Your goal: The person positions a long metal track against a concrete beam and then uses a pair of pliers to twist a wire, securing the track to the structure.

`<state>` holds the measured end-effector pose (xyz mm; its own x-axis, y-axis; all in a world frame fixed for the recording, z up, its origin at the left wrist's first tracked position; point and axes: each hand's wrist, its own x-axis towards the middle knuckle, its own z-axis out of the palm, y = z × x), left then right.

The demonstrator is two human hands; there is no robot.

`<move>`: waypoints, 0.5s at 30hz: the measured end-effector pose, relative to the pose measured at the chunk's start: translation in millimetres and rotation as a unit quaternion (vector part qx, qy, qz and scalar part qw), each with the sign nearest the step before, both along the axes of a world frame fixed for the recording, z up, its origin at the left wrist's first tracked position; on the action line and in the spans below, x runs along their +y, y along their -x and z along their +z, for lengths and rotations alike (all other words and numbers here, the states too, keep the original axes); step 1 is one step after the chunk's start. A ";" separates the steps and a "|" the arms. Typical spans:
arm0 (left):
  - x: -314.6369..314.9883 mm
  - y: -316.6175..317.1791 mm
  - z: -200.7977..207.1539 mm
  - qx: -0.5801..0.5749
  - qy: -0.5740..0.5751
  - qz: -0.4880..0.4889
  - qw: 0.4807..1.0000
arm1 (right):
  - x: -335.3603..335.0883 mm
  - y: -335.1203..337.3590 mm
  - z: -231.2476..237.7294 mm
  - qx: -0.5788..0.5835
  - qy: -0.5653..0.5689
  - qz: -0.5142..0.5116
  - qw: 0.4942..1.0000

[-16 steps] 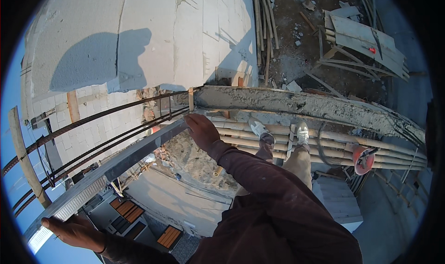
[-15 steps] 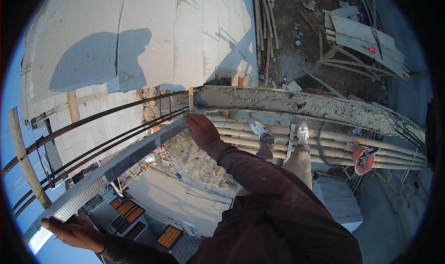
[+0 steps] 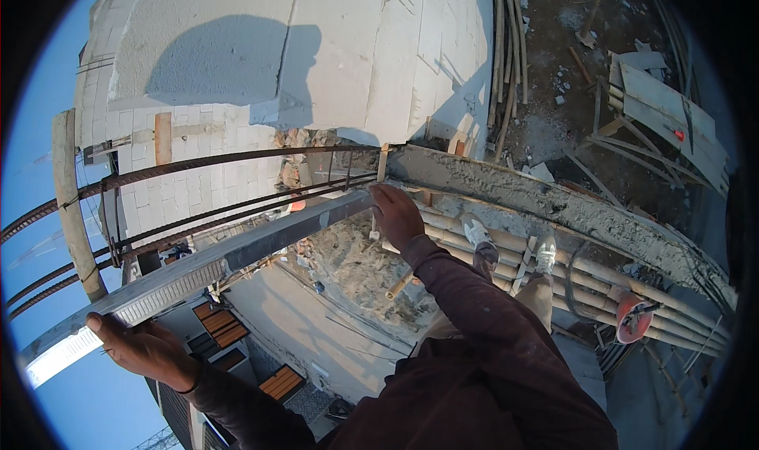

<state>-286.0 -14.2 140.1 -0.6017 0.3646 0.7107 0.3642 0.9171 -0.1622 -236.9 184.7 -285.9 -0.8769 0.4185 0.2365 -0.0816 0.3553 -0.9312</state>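
We are recording 2 bare hands working on 1 long grey board (image 3: 205, 270), which is running obliquely from the lower-left rim of the view up toward its centre. We are finding the left hand (image 3: 150, 353) clamping the board near its lower-left end: the thumb is lying over the edge, and the fingers are partly hiding beneath. We are finding the right hand (image 3: 397, 218) gripping the opposite end, its fingers bending over the board and its thumb hiding from our view. The 2 hands are resting well apart.

Just beyond the right hand, a small wooden stake (image 3: 383, 163) is standing at the end of a long concrete strip (image 3: 514, 187), which is curving away to the right. On the board's far side, we are noting steel bars (image 3: 237, 155) running roughly alongside it, with a wooden post (image 3: 66, 153) crossing them near the left hand.

Below, 2 light shoes (image 3: 545, 255) are standing on round poles (image 3: 508, 240), and a red bucket (image 3: 630, 333) is sitting toward the right. Beyond the bars, we are observing a dark, rounded shadow (image 3: 221, 62) falling on a pale wall (image 3: 340, 62).
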 end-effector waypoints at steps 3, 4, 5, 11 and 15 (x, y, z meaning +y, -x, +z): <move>54.9 -12.7 -18.5 -0.063 -0.436 -0.089 0.893 | -2.8 -2.5 0.1 -0.007 -0.009 0.026 1.000; 69.0 -13.8 -21.8 -0.057 -0.500 -0.125 0.855 | -2.6 -4.0 -3.0 -0.035 -0.005 0.030 0.999; 62.6 -17.3 -31.9 -0.055 -0.432 -0.056 0.899 | -2.4 -6.8 -12.8 -0.041 -0.009 0.025 0.999; 100.6 -15.9 -42.6 -0.076 -0.433 -0.172 0.882 | -4.1 -9.6 -31.8 -0.072 -0.020 0.047 0.996; 105.9 -4.7 -43.1 -0.049 -0.454 -0.187 0.870 | -6.9 -0.6 -29.5 -0.055 -0.012 0.060 0.997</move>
<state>-281.3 91.7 97.0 -0.6359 -0.1360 0.7597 0.6358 0.4658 0.6155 -236.3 177.7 -315.4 -0.9417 0.3037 0.1449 -0.0232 0.3711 -0.9283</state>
